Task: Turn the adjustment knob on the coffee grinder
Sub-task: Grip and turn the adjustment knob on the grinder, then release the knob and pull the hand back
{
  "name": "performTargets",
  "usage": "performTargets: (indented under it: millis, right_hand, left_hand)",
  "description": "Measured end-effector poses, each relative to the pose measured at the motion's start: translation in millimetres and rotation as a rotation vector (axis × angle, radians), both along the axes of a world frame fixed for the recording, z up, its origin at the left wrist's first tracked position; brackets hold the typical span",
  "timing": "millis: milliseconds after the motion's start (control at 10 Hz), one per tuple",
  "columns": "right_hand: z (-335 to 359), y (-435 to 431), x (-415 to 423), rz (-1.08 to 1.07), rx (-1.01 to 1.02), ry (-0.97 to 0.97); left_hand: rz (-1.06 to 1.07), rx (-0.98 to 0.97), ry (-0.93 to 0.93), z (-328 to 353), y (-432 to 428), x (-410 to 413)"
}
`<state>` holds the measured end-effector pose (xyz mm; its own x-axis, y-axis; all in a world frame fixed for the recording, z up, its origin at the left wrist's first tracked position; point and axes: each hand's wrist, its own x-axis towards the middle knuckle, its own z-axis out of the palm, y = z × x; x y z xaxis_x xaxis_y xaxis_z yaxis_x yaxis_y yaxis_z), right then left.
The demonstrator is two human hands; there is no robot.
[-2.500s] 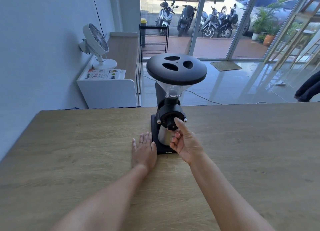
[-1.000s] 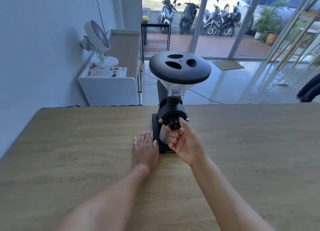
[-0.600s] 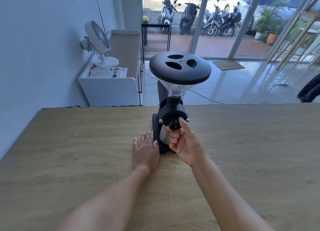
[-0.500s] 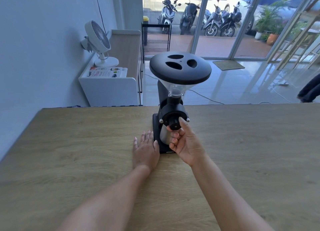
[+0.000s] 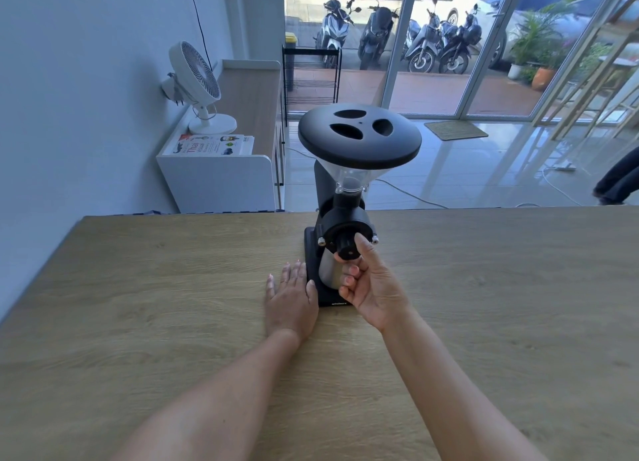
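Observation:
A black coffee grinder point(image 5: 347, 218) stands upright on the wooden table point(image 5: 138, 305), with a wide black lid point(image 5: 359, 135) over a clear hopper and a steel cup at its foot. Its round black adjustment knob point(image 5: 346, 248) faces me on the front of the burr housing. My right hand point(image 5: 371, 287) pinches this knob, thumb on its right side, fingertips below and to the left. My left hand point(image 5: 290, 300) lies flat on the table, fingers apart, its thumb side touching the left edge of the grinder's base.
The table's far edge runs just behind the grinder. Beyond it stand a white cabinet point(image 5: 221, 180) with a fan point(image 5: 195, 80) and a book on top. A cable lies on the tiled floor, and a person's leg point(image 5: 619, 180) shows at far right.
My right hand has stayed on the knob, with the fingers shifting slightly around it. The left hand and the grinder have not moved. The view has risen a little since the oldest frame.

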<state>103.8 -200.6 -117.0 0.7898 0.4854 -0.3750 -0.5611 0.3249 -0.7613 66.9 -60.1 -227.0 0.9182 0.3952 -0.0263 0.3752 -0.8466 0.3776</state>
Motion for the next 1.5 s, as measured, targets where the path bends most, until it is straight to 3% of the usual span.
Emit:
performTargets:
  millis: [1500]
  right_hand:
    - [13, -8, -2, 0.002, -0.187, -0.095]
  left_hand:
    - [-0.029, -0.012, 0.033, -2, 2, -1]
